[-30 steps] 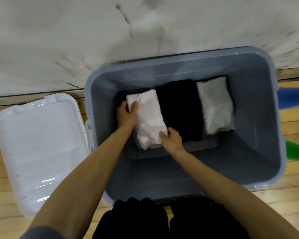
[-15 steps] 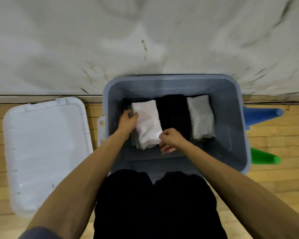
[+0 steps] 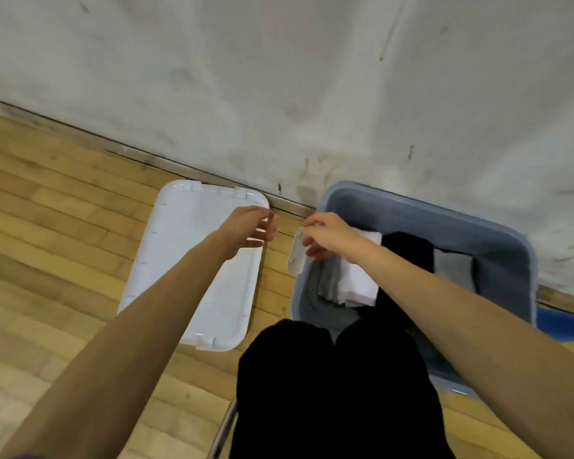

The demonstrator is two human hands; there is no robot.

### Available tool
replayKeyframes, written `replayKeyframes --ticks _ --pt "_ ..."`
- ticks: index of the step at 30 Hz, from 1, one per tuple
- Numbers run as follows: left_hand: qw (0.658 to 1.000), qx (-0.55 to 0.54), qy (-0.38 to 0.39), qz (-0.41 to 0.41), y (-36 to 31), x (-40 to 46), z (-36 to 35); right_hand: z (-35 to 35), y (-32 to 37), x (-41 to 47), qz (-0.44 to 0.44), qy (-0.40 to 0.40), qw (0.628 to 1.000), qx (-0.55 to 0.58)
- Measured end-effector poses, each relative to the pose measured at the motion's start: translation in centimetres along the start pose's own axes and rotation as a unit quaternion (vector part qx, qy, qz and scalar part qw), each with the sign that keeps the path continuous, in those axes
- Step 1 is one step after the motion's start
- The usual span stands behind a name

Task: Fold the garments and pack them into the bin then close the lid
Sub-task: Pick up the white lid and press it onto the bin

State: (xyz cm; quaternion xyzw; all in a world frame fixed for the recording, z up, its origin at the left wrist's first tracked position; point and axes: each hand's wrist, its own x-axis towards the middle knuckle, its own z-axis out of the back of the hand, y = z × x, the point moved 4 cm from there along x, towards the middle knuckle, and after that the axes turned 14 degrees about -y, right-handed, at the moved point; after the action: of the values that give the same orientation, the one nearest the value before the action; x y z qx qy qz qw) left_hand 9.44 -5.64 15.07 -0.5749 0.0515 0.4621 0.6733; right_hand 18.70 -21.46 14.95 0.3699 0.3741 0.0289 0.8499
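Garments packed in the bin [image 3: 497, 240]; I reach for the lid [image 3: 193, 260], left hand [image 3: 251, 228] spread and empty, right hand [image 3: 328, 235] loosely curled, holding nothing. Next: grip the lid's edges.

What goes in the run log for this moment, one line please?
stage: garments packed, lid off | left hand: open over white lid | right hand: over bin edge, holding nothing | next: likely lid onto bin

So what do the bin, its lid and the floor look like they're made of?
Bin: grey-blue moulded plastic, matte, rounded rim. Lid: white plastic, glossy, with glare and moulded edge tabs. Floor: wood strips, judging by visible grain and seams; possibly laminate.
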Motion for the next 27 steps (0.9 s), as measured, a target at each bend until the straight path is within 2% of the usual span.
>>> replayKeyframes --ticks 6,9,11,14,16,20,23,27 --pt "0.979 -0.081 -0.099 0.159 12.2 1.3 7.1 -11.0 0.4 3.5 -0.004 0.099 0.991 -0.094" --pt "0.939 -0.128 -0.162 0.276 20.0 1.2 8.3 -16.7 -1.7 5.0 -0.009 0.142 0.98 -0.137" --pt "0.898 -0.164 -0.197 0.358 25.5 1.0 8.0 -20.4 -4.2 5.8 -0.023 0.166 0.972 -0.167" --pt "0.842 -0.212 -0.22 0.444 31.6 0.8 5.8 -24.2 -8.6 6.6 -0.08 0.195 0.957 -0.197" --pt "0.814 -0.239 -0.246 0.469 33.9 1.2 4.5 -25.6 -11.1 6.8 -0.123 0.195 0.956 -0.183" --pt "0.758 -0.233 -0.354 0.496 37.9 1.9 3.0 -27.7 -15.1 8.2 -0.129 0.194 0.948 -0.218" --pt "0.752 -0.266 -0.305 0.52 40.0 2.9 1.5 -28.7 -17.0 8.5 -0.141 0.187 0.954 -0.188" --pt "0.697 -0.351 -0.29 0.554 40.6 3.7 0.9 -29.5 -17.2 9.2 -0.115 0.175 0.96 -0.184"
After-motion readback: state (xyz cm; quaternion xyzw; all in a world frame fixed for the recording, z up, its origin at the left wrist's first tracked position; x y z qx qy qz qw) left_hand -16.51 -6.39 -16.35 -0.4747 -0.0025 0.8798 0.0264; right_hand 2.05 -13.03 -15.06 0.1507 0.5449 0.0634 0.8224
